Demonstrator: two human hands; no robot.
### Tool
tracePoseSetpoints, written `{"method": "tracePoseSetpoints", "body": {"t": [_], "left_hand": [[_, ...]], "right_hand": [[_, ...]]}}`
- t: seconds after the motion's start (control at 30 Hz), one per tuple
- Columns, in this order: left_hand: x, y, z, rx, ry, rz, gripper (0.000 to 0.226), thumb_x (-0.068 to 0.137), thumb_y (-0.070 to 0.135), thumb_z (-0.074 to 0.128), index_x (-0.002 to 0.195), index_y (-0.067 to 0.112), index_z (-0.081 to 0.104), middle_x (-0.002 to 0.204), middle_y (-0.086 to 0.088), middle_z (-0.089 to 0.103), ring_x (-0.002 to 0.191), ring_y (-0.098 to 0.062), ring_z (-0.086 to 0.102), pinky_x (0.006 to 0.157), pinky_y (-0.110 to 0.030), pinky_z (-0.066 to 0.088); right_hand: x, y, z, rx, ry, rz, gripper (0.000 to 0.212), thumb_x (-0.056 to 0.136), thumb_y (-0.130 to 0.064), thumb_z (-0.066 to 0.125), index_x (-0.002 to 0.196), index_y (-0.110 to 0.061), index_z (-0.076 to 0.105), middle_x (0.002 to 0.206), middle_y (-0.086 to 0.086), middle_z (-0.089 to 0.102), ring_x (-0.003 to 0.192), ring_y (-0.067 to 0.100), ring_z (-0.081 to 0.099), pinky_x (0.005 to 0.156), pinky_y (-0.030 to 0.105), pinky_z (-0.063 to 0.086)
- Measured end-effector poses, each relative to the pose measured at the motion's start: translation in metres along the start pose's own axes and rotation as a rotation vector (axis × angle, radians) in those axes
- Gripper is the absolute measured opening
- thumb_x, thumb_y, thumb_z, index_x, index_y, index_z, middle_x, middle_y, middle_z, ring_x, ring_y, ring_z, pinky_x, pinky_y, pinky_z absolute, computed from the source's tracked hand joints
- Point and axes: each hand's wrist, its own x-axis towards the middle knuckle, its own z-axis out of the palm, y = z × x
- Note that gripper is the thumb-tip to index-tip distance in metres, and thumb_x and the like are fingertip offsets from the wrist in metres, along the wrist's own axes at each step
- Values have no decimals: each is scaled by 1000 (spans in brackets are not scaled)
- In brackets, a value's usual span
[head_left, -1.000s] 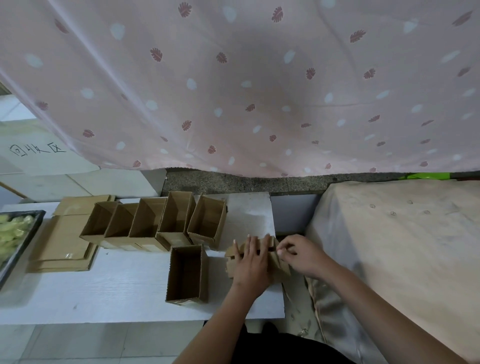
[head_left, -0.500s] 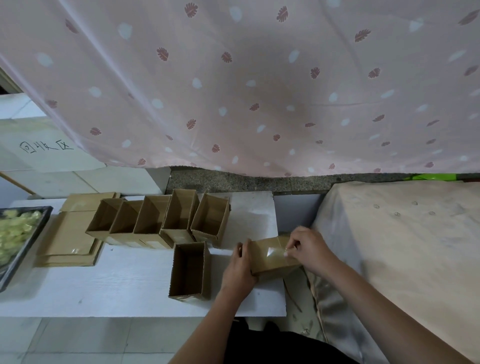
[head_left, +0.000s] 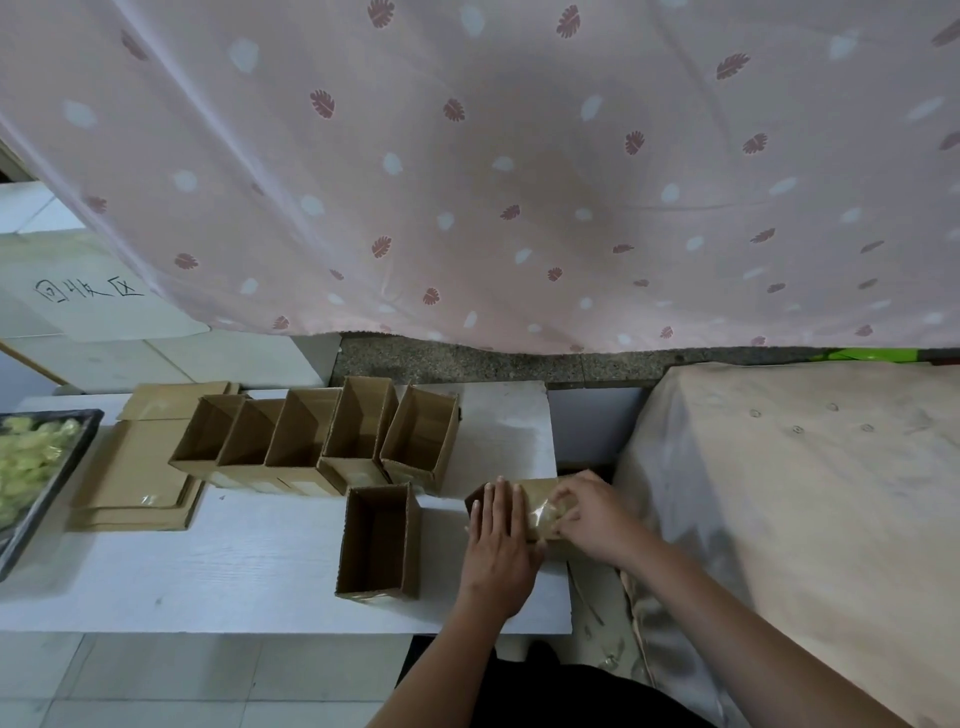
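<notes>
A small brown cardboard box (head_left: 540, 506) lies on its side at the right end of the white table (head_left: 260, 566), with shiny clear tape across its closed face. My left hand (head_left: 501, 545) lies flat on the box's left part, fingers straight and pointing away from me. From the right, my right hand (head_left: 587, 514) has its fingertips bent onto the taped face. An open-topped box (head_left: 378, 540) stands just left of my left hand.
Several open boxes (head_left: 317, 436) stand in a row at the table's back. Flat cardboard blanks (head_left: 135, 478) are stacked to their left. A dark tray of yellow-green pieces (head_left: 31, 467) sits at the far left. A cloth-covered surface (head_left: 810, 493) rises on the right.
The box was turned over from flaps-up under both hands to its taped face up. My left hand went from gripping its left side to lying flat on top.
</notes>
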Motion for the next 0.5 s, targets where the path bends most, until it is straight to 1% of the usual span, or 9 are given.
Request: {"method": "tracePoseSetpoints", "body": {"t": [0.07, 0.13, 0.17, 0.23, 0.27, 0.33, 0.37, 0.47, 0.5], "left_hand": [[0, 0, 1, 14, 2, -7, 74, 104, 50, 9, 155, 6, -20, 160, -20, -30, 148, -33, -29, 123, -47, -14], [1, 1, 2, 18, 1, -13, 73, 105, 50, 11, 154, 7, -22, 160, -19, -30, 148, -32, -30, 123, -47, -14], [1, 1, 2, 17, 2, -15, 73, 106, 50, 12, 155, 7, -22, 160, -19, -30, 148, -32, -29, 123, -47, -13], [1, 1, 2, 10, 5, -16, 74, 106, 51, 13, 155, 7, -21, 161, -18, -29, 149, -31, -28, 124, -47, -12], [1, 1, 2, 4, 7, -16, 75, 106, 51, 14, 155, 7, -20, 161, -18, -29, 149, -31, -28, 124, -46, -12], [1, 2, 1, 8, 9, -11, 75, 106, 51, 14, 155, 4, -18, 160, -17, -29, 149, -30, -28, 124, -46, -12], [2, 2, 1, 19, 7, -2, 75, 106, 50, 13, 155, 3, -19, 160, -17, -30, 148, -30, -29, 124, -45, -12], [2, 4, 2, 50, -4, 26, 72, 107, 44, 11, 153, -2, -20, 159, -19, -31, 147, -32, -31, 123, -45, -13], [3, 4, 3, 51, -6, 27, 71, 107, 43, 11, 152, -3, -20, 159, -20, -32, 146, -33, -31, 123, -45, -13]], "right_hand": [[0, 0, -1, -30, 3, 4, 17, 85, -13, 71, 86, -27, 61, 101, -2, 65, 76, 11, 68, 65, 21, 54], [0, 1, -2, -75, 34, -10, 12, 84, -22, 72, 85, -27, 61, 88, -6, 65, 75, 10, 64, 71, 32, 57], [0, 1, -3, -85, 39, -36, 14, 84, -25, 72, 94, -27, 63, 88, -8, 62, 79, 9, 61, 75, 33, 56], [3, 0, 0, -86, 30, -71, 33, 89, -25, 68, 122, -26, 60, 96, -8, 56, 86, 9, 55, 79, 27, 50], [5, -1, 1, -101, 30, -75, 34, 92, -24, 65, 126, -22, 61, 102, -5, 55, 89, 10, 55, 83, 26, 48], [8, -4, 5, -119, 29, -69, 23, 95, -24, 62, 117, -16, 68, 113, 3, 55, 95, 14, 56, 90, 28, 49], [9, -4, 7, -106, 30, -60, 21, 95, -25, 63, 112, -15, 70, 117, 2, 53, 97, 13, 56, 91, 25, 48], [8, -2, 8, -43, 49, -34, 16, 88, -31, 74, 97, -19, 69, 118, -10, 40, 105, 8, 46, 91, 20, 38], [8, -2, 7, -25, 51, -36, 16, 86, -32, 76, 92, -22, 66, 115, -12, 40, 106, 6, 46, 91, 19, 37]]}}
